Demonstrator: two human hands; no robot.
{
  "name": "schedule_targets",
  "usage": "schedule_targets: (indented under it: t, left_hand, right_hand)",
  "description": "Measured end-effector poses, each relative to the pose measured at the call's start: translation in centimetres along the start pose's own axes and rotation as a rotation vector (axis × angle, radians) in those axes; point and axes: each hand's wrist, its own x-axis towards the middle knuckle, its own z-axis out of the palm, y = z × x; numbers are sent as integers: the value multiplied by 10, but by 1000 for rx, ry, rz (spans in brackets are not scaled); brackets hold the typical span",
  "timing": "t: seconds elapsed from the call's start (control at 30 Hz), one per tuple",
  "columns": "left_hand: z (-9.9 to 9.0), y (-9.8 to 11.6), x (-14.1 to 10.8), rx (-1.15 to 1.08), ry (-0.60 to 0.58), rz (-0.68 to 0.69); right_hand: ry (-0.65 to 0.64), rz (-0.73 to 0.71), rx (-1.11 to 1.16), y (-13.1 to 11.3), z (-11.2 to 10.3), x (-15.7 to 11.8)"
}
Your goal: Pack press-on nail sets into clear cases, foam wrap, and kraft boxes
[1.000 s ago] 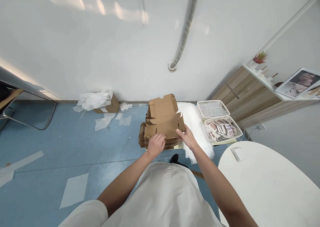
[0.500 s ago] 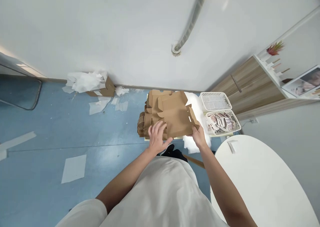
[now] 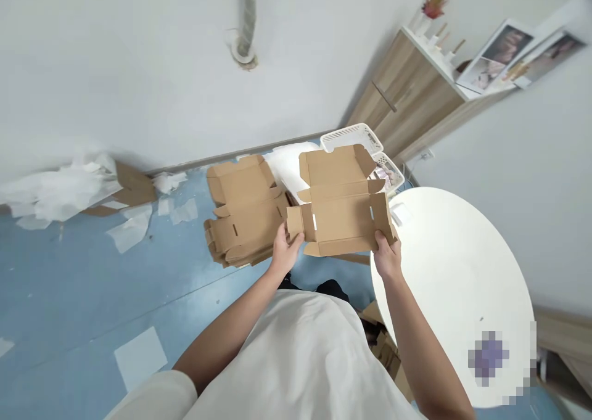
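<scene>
An unfolded brown cardboard box (image 3: 342, 216) is held up in front of me, its flaps and slots spread out. My right hand (image 3: 387, 256) grips its right side flap, thumb on top. At the opposite side, my left hand (image 3: 285, 248) pinches the left flap between thumb and fingers. Just left of the held box lies a stack of flattened cardboard boxes (image 3: 245, 222), close to my left hand. White wrapping material (image 3: 293, 161) shows behind, partly covered by the held box.
To the right stands a round white table (image 3: 448, 272) with a small white object (image 3: 400, 213) at its edge. White plastic baskets (image 3: 349, 137) sit by a wooden cabinet (image 3: 402, 93). Paper scraps (image 3: 132, 226) and a carton (image 3: 134, 185) of white sheets lie on the blue floor.
The box blank has come off the stack and moved right, toward the round table. My left hand has gone from spread fingers to holding its left flap. The view has turned right.
</scene>
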Motion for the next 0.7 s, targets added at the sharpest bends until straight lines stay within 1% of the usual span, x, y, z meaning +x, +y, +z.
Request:
schedule_targets:
  t: [0.03, 0.1, 0.2, 0.33, 0.43, 0.5, 0.6, 0.67, 0.7]
  left_hand:
    - [9, -3, 1, -3, -59, -16]
    - [27, -8, 2, 28, -140, -33]
    - [54, -12, -2, 139, -247, -5]
    - [96, -10, -12, 396, -381, 110]
    - [133, -9, -24, 530, -475, 222]
    - [161, -11, -34, 595, -558, 276]
    - [201, -20, -52, 714, -696, 344]
    - [226, -29, -64, 779, -769, 371]
    - [237, -34, -70, 805, -799, 381]
  right_hand:
    - [36, 7, 12, 4, -9, -4]
    - [112, 35, 22, 12, -29, -12]
    - [227, 118, -3, 28, -59, -26]
    - [388, 252, 53, 59, -105, -50]
    - [538, 371, 121, 88, -142, -75]
    - [573, 418, 126, 107, -167, -93]
    - [581, 470, 113, 135, -203, -120]
    - [560, 512, 170, 154, -224, -135]
    - [526, 539, 221, 164, -234, -141]
